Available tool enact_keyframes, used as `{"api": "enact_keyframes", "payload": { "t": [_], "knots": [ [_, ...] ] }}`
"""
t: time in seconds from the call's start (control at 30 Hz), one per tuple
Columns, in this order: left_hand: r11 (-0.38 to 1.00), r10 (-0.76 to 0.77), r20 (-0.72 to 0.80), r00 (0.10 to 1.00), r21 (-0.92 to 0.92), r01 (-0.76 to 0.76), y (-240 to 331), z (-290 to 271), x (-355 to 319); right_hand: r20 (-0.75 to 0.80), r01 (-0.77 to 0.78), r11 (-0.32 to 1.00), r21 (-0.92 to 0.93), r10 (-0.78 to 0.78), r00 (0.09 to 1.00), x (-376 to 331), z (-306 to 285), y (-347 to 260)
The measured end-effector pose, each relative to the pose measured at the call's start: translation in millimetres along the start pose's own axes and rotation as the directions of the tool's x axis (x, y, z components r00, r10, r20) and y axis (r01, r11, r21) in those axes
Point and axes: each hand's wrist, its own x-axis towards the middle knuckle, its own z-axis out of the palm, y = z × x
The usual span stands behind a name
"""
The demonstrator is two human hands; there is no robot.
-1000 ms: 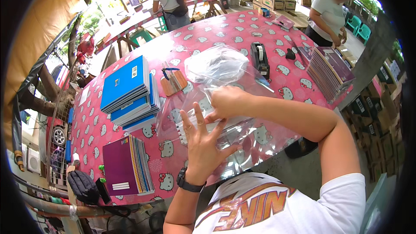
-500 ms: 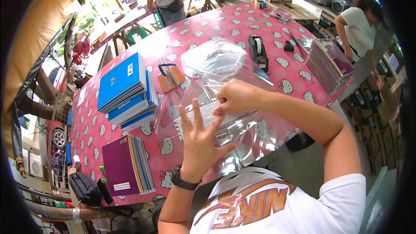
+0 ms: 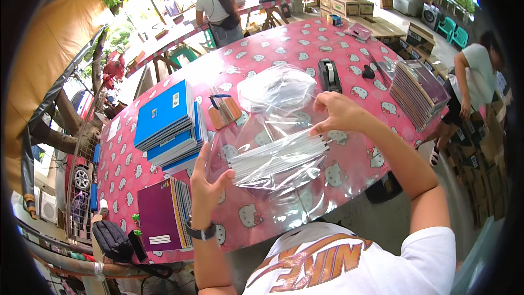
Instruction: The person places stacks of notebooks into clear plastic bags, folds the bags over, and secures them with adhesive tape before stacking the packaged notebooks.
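A stack of spiral notebooks (image 3: 278, 159), its white page edges towards me, lies inside a loose clear plastic bag in front of me. My left hand (image 3: 210, 191) stands at the stack's left end, thumb and fingers spread, holding nothing I can see. At the far right corner of the stack is my right hand (image 3: 343, 113), fingers bent and thumb apart from them, close to the plastic. Whether its fingertips touch the film is unclear. Beyond the stack sits a pile of clear plastic bags (image 3: 277, 88).
Blue notebooks (image 3: 166, 114) and purple notebooks (image 3: 161, 216) are stacked at the left. Near the middle are a wooden pen holder (image 3: 224, 113) and a black tape dispenser (image 3: 329, 75). Wrapped notebooks (image 3: 417, 95) stand at the right. A person (image 3: 475, 76) is beyond the right edge.
My hands have moved apart: the left went left and opened beside the stack, the right went right and its pinch loosened. The wrapped stack now shows between them. The person at right moved away.
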Motion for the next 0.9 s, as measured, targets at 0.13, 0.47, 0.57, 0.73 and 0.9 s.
{"api": "enact_keyframes", "payload": {
  "t": [0.13,0.47,0.57,0.73,0.9],
  "knots": [
    [0.847,-0.421,0.468,0.777,-0.105,0.522,-31.7,-4.9,28.8,0.316,-0.127,0.719,0.683,-0.135,0.939,30.8,39.5,-7.3],
    [0.865,-0.280,0.639,0.716,-0.155,0.477,-27.1,13.6,59.0,0.310,-0.042,0.801,0.597,-0.183,0.933,35.1,25.4,-27.0],
    [0.874,-0.065,0.608,0.791,-0.348,0.340,-4.2,19.6,68.0,0.211,0.040,0.751,0.659,-0.235,0.949,34.3,17.3,-9.2],
    [0.984,-0.086,0.662,0.745,-0.059,0.167,-15.9,22.4,74.0,0.373,0.028,0.813,0.581,-0.297,0.879,29.5,37.8,-13.7],
    [0.824,0.000,0.379,0.925,-0.525,0.215,-7.9,5.9,69.7,0.273,0.034,0.733,0.679,-0.296,0.915,31.5,15.2,-23.9]
  ]
}}
